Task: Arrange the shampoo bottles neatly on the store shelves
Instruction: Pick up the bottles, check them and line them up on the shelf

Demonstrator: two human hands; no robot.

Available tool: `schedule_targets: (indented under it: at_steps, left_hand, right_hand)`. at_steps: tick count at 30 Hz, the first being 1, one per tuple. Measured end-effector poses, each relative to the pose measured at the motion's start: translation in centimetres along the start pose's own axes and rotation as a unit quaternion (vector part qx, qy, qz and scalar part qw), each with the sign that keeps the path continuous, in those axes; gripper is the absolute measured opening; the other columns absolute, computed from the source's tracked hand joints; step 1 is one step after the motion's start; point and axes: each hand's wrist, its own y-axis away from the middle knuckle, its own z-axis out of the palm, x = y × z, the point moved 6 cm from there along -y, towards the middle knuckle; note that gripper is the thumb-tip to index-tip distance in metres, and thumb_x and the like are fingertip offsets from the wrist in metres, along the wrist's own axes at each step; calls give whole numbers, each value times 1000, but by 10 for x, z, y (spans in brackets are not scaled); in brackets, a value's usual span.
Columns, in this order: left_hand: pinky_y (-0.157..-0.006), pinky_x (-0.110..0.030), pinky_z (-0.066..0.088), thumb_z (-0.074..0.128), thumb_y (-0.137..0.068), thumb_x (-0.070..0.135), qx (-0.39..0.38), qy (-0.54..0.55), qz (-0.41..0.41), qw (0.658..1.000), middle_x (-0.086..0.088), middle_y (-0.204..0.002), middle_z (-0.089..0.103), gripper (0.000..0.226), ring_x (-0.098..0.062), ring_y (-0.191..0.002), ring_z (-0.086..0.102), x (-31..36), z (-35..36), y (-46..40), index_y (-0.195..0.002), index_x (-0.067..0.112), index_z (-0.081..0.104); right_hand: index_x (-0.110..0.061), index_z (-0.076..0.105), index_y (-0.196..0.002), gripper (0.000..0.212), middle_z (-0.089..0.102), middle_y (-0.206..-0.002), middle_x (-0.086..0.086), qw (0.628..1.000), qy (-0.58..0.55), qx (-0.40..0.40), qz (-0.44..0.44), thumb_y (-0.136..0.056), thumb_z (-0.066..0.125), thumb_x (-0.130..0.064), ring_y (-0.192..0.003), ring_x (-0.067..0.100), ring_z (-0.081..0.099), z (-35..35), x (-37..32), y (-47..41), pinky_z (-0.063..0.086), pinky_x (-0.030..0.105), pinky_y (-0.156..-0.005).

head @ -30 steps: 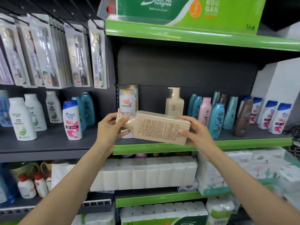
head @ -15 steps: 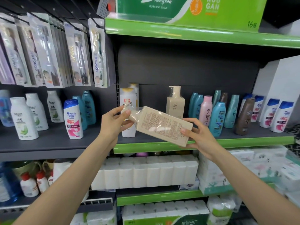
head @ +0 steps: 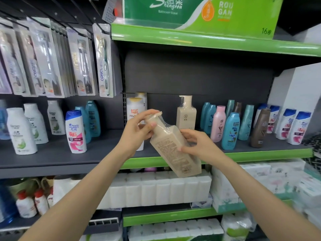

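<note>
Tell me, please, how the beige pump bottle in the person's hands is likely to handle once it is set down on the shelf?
The beige pump bottle looks rigid and square-sided, so it should stand steadily and not roll. Its glossy clear wrap probably makes it slippery, which may be why the left hand grips the pump end and the right hand the body. It seems fairly heavy.

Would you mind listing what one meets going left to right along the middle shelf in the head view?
White bottles → Head & Shoulders bottle → teal bottles → Pantene bottle → upright beige pump bottle → pink bottle → brown bottle → blue-capped white bottles.
</note>
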Motion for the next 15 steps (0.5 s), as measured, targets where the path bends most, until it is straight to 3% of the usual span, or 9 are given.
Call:
schedule_targets:
  at_steps: [5,8,11,13,15]
  left_hand:
    - [-88,-40,54,68,-85,14,58,-63,-38,996,2,-98,67,41,-15,-95,64,-14,-6,-17,-123,23,57]
    - [-90,-46,52,73,-81,23,76,-120,-67,988,6,-95,64,40,-18,-98,61,-16,2,-35,-118,20,59]
    - [-96,-38,47,73,-74,46,103,-225,-82,966,-2,-118,59,69,-20,-113,55,-18,19,-54,-131,14,50]
    - [-92,-31,44,70,-77,48,134,-272,-68,950,-5,-117,60,64,-21,-112,55,-16,27,-68,-127,11,53]
    - [-80,-29,45,70,-80,41,158,-270,-50,949,-3,-102,63,42,-21,-98,59,-14,29,-86,-108,11,61]
  right_hand:
    - [-36,55,-99,46,61,-93,-17,996,45,72,-9,-65,82,-22,-87,1,58,0,-1,-10,50,23,-81]
    - [-35,52,-96,41,59,-91,-17,982,119,147,-1,-64,77,-33,-88,9,58,0,-3,-17,49,35,-76]
    - [-30,52,-97,37,59,-94,-12,968,172,180,-2,-66,71,-39,-85,16,57,-1,-6,-28,45,33,-68]
    - [-28,52,-95,34,59,-93,-10,964,186,190,-2,-68,68,-40,-82,19,56,-5,-5,-37,39,32,-62]
    - [-28,49,-93,37,59,-94,-9,963,190,191,-8,-67,70,-44,-82,20,57,-8,-1,-47,37,31,-60]
